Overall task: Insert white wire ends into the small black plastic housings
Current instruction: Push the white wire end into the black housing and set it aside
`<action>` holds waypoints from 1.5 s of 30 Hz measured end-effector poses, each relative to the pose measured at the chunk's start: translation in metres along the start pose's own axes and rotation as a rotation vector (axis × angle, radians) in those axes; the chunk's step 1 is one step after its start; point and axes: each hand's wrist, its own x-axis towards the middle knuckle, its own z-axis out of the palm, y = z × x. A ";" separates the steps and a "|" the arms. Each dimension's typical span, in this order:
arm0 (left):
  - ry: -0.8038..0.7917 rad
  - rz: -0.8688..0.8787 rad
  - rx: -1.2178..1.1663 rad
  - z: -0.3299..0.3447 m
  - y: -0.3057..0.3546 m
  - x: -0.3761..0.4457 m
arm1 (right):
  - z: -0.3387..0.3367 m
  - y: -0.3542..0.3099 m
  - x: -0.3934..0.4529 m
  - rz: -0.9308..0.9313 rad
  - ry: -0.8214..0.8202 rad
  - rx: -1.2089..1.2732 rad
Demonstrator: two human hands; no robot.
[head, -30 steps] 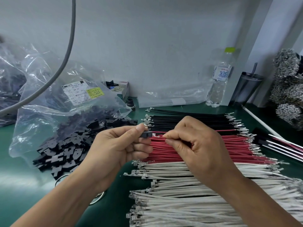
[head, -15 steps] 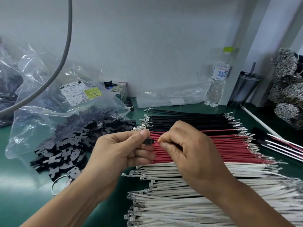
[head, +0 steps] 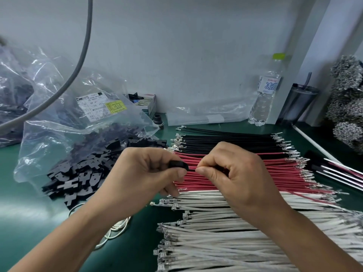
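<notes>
Mid-frame: left hand (head: pixel 145 173) pinches black housing (head: pixel 177 164); right hand (head: pixel 231 173) pinches a wire (head: pixel 192 170) w/ tip at housing, above red wires (head: pixel 235 179).

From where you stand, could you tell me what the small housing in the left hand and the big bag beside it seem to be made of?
Housing: matte black, rigid-looking, probably moulded plastic.
Bag: thin clear plastic film, judging by its creases, glare and the dark parts visible through it.
</notes>
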 end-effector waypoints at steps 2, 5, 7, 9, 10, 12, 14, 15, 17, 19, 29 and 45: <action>-0.044 -0.032 -0.068 0.001 0.000 0.000 | 0.000 -0.002 0.000 0.000 -0.009 0.013; -0.056 -0.046 -0.113 0.003 0.000 -0.001 | -0.001 -0.004 0.000 -0.012 -0.019 0.010; -0.049 -0.034 -0.115 0.004 0.000 0.001 | -0.006 -0.004 0.001 -0.014 -0.025 -0.055; -0.039 -0.026 -0.080 0.006 -0.001 0.002 | -0.013 -0.006 0.004 -0.051 -0.019 -0.253; -0.032 -0.022 -0.061 0.006 -0.003 0.003 | -0.016 -0.008 0.006 -0.087 -0.009 -0.355; -0.012 -0.022 -0.039 0.006 -0.006 0.003 | -0.020 -0.017 0.006 -0.142 -0.042 -0.412; 0.015 -0.012 -0.023 0.004 -0.008 0.002 | -0.023 -0.030 0.004 -0.089 -0.268 -0.249; 0.030 -0.005 -0.016 0.004 -0.010 0.002 | -0.027 -0.038 0.002 -0.027 -0.427 -0.137; 0.049 0.007 0.000 0.005 -0.012 0.002 | -0.034 -0.051 0.000 0.047 -0.700 -0.043; 0.046 0.022 0.033 0.006 -0.015 0.003 | -0.039 -0.059 -0.006 -0.017 -0.848 -0.154; 0.077 0.063 0.018 0.006 -0.019 0.005 | -0.045 -0.037 -0.080 -0.222 -0.316 -0.525; 0.112 0.064 -0.062 0.009 -0.015 0.002 | -0.048 -0.031 -0.058 -0.037 -0.348 -0.379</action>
